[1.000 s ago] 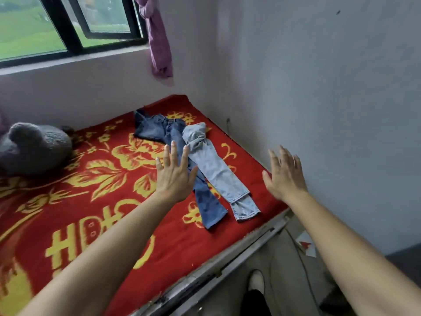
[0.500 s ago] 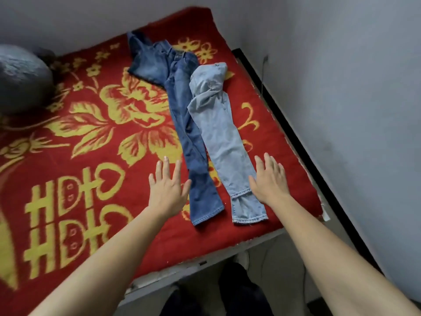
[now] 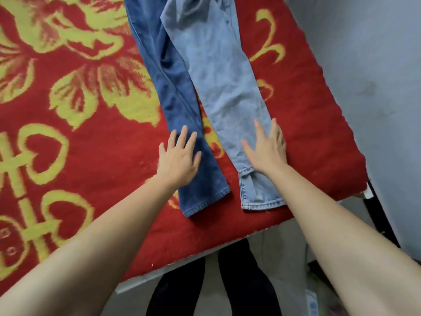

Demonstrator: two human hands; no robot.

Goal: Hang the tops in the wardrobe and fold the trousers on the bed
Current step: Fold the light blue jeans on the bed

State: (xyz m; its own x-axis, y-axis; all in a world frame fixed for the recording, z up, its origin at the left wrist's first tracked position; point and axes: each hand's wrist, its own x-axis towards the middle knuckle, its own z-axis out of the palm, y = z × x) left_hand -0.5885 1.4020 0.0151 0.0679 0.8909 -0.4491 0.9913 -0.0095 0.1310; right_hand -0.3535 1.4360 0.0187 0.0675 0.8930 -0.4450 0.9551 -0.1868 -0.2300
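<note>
Two pairs of jeans lie stretched lengthwise on the bed, hems toward me. The dark blue jeans (image 3: 173, 92) are on the left and the light blue jeans (image 3: 225, 87) on the right, their upper parts overlapping and cut off by the top of the view. My left hand (image 3: 178, 156) is spread flat over the left edge of the dark leg, just above its hem. My right hand (image 3: 266, 147) lies flat with straight fingers on the light leg near its hem. Neither hand grips cloth.
The bed carries a red blanket (image 3: 91, 156) with yellow flower and character patterns. Its front edge (image 3: 205, 254) runs just before my legs (image 3: 227, 288). A grey wall (image 3: 376, 76) stands close along the bed's right side.
My view has dropped and come closer to the bed. Both hands went forward and down onto the lower legs of the two jeans. The grey cushion has left the view.
</note>
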